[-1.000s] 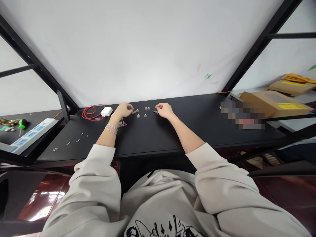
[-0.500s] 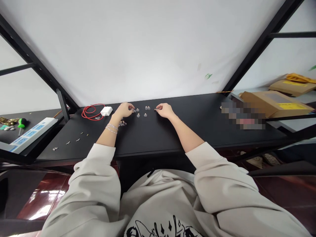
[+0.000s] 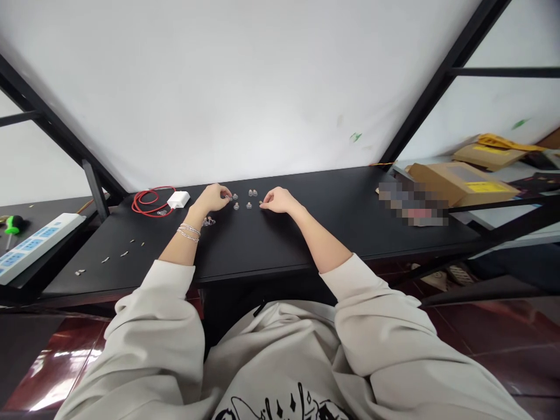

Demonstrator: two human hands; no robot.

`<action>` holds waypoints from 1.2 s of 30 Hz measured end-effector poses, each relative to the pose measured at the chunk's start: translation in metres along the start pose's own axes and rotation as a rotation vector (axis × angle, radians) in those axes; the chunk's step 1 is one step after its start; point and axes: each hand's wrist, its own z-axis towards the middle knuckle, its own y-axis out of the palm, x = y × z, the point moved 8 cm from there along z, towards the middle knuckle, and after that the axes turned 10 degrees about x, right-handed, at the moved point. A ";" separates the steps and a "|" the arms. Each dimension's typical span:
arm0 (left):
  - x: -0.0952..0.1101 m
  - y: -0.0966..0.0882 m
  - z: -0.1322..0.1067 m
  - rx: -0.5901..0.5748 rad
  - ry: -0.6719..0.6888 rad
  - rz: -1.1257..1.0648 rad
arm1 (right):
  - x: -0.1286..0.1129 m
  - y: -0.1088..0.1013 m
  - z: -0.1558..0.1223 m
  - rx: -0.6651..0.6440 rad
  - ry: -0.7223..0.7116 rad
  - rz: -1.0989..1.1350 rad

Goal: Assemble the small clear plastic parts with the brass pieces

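**Desk:** What's on your head camera, left to right?

**Operator:** At the far left, a white power strip [image 3: 37, 248], cut off by the frame, lies on a lower bench beside a green-handled screwdriver [image 3: 13, 224]. On the long black table [image 3: 306, 248], small metal pieces [image 3: 118, 252] lie scattered at lower left, too small for me to identify. Farther along, a coiled red cable [image 3: 149, 201] touches a white charger [image 3: 178, 199].

**Desk:** And your hands?

**Operator:** Centre frame, my left hand [image 3: 213, 198], silver bracelets [image 3: 189, 231] at the wrist, is curled, its fingertips [image 3: 228, 196] at the small clear pieces [image 3: 245, 199] set out in two short rows between my hands. A tight cluster of similar pieces [image 3: 209, 221] sits just beside that wrist. My right hand [image 3: 280, 200] is also curled, its fingertips [image 3: 262, 203] at the rightmost piece. My fingers hide the contact points, so I can't tell whether either hand is gripping anything.

**Desk:** Farther right?

**Operator:** A pixelated patch [image 3: 413, 204] on the table hides whatever lies there. Beyond it, at right, are cardboard parcels with yellow labels [image 3: 459, 184].
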 end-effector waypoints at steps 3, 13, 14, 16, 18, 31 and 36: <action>0.000 0.000 -0.001 -0.004 -0.002 -0.011 | -0.001 -0.002 -0.001 -0.014 0.009 -0.005; 0.003 -0.003 -0.004 -0.024 -0.039 -0.052 | 0.003 -0.001 0.004 0.016 0.000 -0.011; 0.004 -0.003 -0.004 -0.027 -0.046 -0.055 | 0.004 -0.001 0.004 0.019 0.004 -0.009; 0.004 -0.002 -0.004 -0.032 -0.049 -0.056 | 0.006 0.000 0.006 0.024 0.011 -0.003; 0.003 -0.002 -0.005 -0.038 -0.045 -0.052 | 0.007 0.000 0.007 0.032 0.016 0.004; 0.007 -0.007 -0.014 -0.117 -0.064 -0.086 | 0.016 -0.003 0.010 0.071 0.084 0.041; 0.000 -0.006 -0.018 -0.222 -0.091 -0.139 | 0.015 0.000 0.011 0.072 0.047 0.048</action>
